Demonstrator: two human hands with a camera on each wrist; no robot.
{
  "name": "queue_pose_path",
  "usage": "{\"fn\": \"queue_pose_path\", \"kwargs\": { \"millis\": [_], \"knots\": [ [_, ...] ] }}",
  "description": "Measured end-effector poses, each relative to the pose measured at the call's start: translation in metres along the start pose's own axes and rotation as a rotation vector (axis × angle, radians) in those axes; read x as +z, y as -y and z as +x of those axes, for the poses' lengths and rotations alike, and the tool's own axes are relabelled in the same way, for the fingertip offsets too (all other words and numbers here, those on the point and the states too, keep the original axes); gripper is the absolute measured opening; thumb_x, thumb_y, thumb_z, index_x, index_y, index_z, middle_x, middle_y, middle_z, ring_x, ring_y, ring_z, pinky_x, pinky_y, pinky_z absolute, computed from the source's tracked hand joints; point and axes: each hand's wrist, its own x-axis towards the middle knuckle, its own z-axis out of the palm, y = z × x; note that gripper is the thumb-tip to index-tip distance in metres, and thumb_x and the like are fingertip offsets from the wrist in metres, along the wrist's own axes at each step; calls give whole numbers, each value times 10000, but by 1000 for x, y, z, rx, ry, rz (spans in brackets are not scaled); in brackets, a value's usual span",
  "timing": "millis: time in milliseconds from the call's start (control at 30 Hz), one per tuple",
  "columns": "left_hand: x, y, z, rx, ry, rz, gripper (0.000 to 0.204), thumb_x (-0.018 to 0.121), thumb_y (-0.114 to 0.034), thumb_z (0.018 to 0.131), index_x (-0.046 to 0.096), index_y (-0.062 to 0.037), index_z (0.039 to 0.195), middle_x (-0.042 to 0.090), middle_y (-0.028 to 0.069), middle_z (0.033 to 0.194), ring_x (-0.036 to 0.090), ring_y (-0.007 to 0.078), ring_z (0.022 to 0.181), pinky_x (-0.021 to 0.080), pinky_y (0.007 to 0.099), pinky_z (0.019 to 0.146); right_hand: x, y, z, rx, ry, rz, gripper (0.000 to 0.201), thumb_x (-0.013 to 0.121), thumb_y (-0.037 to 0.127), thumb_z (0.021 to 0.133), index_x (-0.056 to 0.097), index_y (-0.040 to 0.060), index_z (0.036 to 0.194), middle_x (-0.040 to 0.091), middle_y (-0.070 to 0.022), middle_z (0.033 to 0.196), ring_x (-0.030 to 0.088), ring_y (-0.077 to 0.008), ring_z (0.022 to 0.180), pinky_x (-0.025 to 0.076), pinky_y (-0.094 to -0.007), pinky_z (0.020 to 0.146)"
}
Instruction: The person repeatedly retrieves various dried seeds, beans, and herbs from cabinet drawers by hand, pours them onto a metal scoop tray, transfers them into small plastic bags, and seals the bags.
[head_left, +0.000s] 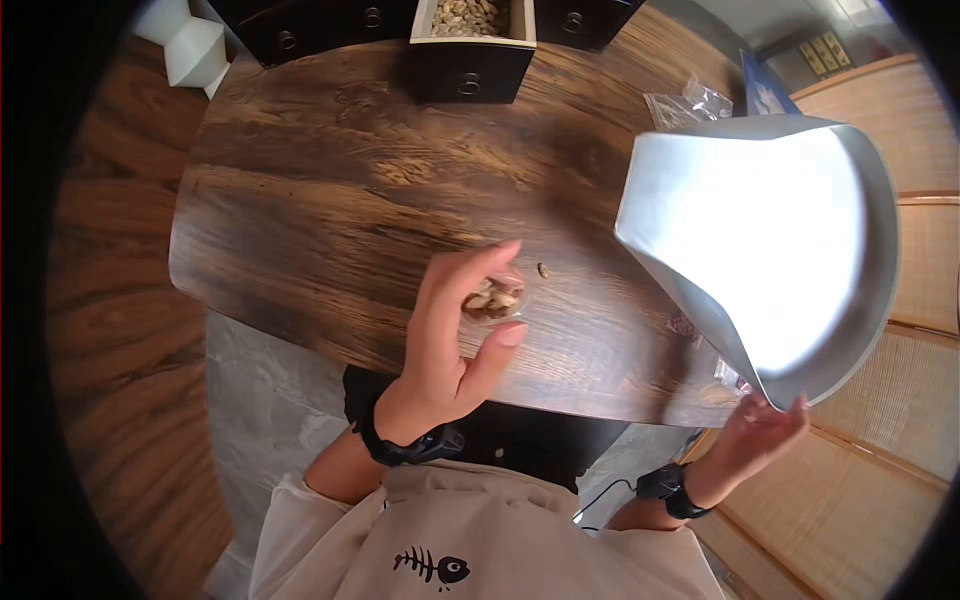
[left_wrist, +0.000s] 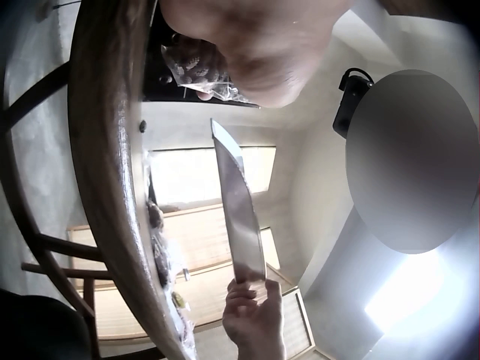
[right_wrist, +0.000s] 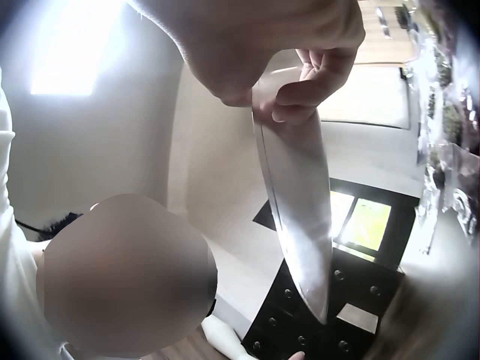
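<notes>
My left hand (head_left: pixel 445 330) is over the front of the wooden table, fingers and thumb curled round a small clear plastic container (head_left: pixel 495 300) with pale and brown dried pieces in it. In the left wrist view, the clear plastic (left_wrist: pixel 199 67) shows partly behind the hand. At the right, my right hand (head_left: pixel 760 435) pinches the rim of a large silver metal scoop pan (head_left: pixel 875 240). The pan is raised beside the table, its narrower lip pointing toward the table. Edge-on in the right wrist view, the pan (right_wrist: pixel 296 187) hangs from the right fingers (right_wrist: pixel 300 94). One small brown piece (head_left: pixel 543 270) lies by the left hand.
A black drawer cabinet (head_left: pixel 320 30) stands at the table's (head_left: pixel 330 180) far edge. One drawer (head_left: pixel 470 75) is pulled out, holding pale dried slices. Clear plastic bags (head_left: pixel 690 103) lie at the right, partly hidden by the pan. A white angular object (head_left: pixel 195 55) is at far left.
</notes>
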Motion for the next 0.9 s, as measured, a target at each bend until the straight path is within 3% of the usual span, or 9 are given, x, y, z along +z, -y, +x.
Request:
{"fn": "queue_pose_path", "kwargs": {
  "millis": [67, 100, 167, 333, 433, 733, 800, 900],
  "knots": [
    [1, 1, -2, 4, -37, 5, 481, 624, -185, 1007, 497, -1, 1433, 580, 120, 1158, 588, 194, 1023, 479, 303, 892, -20, -6, 4, 173, 232, -143, 272, 620, 282, 981, 550, 42, 1088, 689, -177, 838, 646, -137, 682, 484, -205, 514],
    [5, -2, -2, 13, -29, -10, 475, 599, -201, 1025, 483, 8, 1436, 562, 118, 1138, 583, 193, 1019, 480, 305, 888, -32, -7, 9, 173, 228, -142, 272, 620, 282, 981, 550, 42, 1088, 689, -177, 838, 646, -137, 682, 484, -205, 514],
    [6, -1, -4, 25, -10, 4, 486, 601, -201, 1023, 474, 6, 1443, 557, 118, 1140, 579, 191, 1018, 480, 305, 884, -25, -14, 0, 336, 375, -169, 297, 590, 337, 1006, 532, 48, 1038, 672, -185, 786, 620, -152, 637, 462, -224, 526],
    [10, -8, -3, -18, 37, -7, 514, 610, -199, 1012, 454, 0, 1459, 537, 120, 1155, 563, 188, 1017, 480, 305, 874, -1, -31, -17, 387, 308, -204, 322, 547, 279, 1016, 548, -23, 1129, 696, -177, 828, 666, -232, 666, 497, -298, 560],
    [13, -9, -4, 5, 71, -13, 529, 621, -190, 1003, 448, -4, 1467, 528, 120, 1168, 555, 189, 1026, 479, 304, 875, 6, -32, -21, 452, 474, -210, 303, 542, 246, 1027, 541, -39, 1131, 711, -237, 885, 684, -252, 684, 528, -316, 605],
    [11, -20, 9, 64, 177, 130, 612, 747, -111, 898, 496, -40, 1452, 546, 121, 1176, 571, 214, 1017, 488, 304, 823, 12, -40, -25, 503, 507, -231, 313, 576, 268, 1043, 514, -31, 1110, 716, -256, 912, 717, -263, 729, 573, -302, 655],
    [13, -25, 7, -50, 199, 105, 588, 787, -182, 872, 551, -1, 1379, 580, 121, 1172, 601, 209, 1019, 472, 328, 935, 11, -37, -24, 501, 503, -231, 320, 577, 279, 1047, 517, -31, 1105, 717, -256, 916, 716, -259, 727, 570, -296, 649],
    [15, -25, 8, -12, 193, 119, 654, 842, -165, 821, 549, -5, 1383, 594, 111, 1140, 616, 204, 982, 482, 323, 916, 12, -35, -25, 484, 502, -262, 324, 572, 289, 1056, 525, -30, 1087, 719, -252, 921, 715, -247, 725, 566, -284, 641]
  ]
}}
